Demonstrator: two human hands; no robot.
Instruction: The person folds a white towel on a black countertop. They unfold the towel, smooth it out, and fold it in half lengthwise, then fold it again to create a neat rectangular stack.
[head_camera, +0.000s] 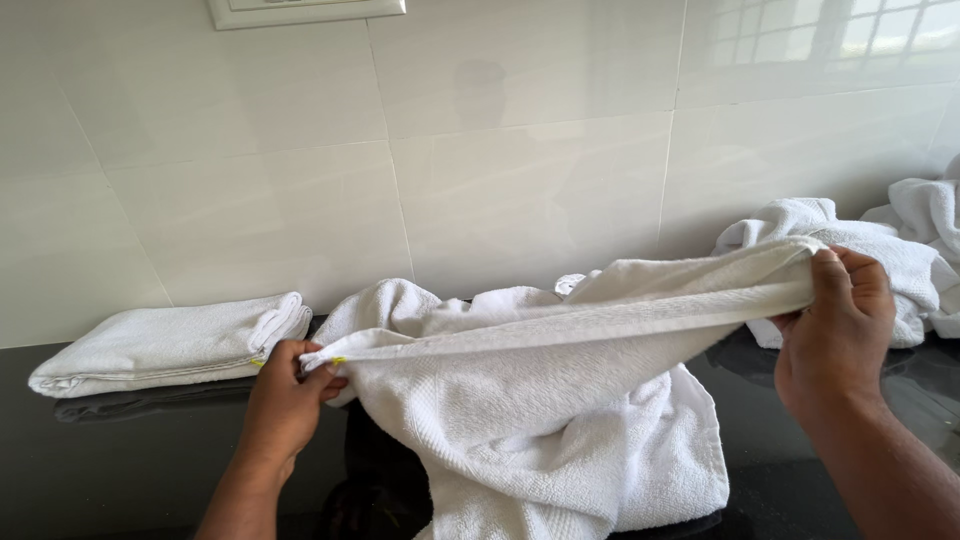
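stretched between both hands, over a black counter (120, 470) — one white towel (540, 400), its top hem pulled taut, the rest hanging down in loose folds onto the dark surface. left hand (285, 400) closed on the near corner, thumb and fingers pinching the hem where a small yellow tag shows. right hand (835, 335) closed on the far corner, held higher, fingers curled over the edge.

judging by how things lie: only just begun with this towel — edge found and straightened, no fold made in it yet. one folded towel (170, 345) already lying flat at the left by the tiled wall (500, 150), neat and squared. still unfolded: a rumpled heap of white towels (900, 245) at the right, against the wall.

by count: one towel in hand, one folded, and in the heap at least two, though hard to tell exactly, being tangled and cut off by the frame. two hands, both gripping.
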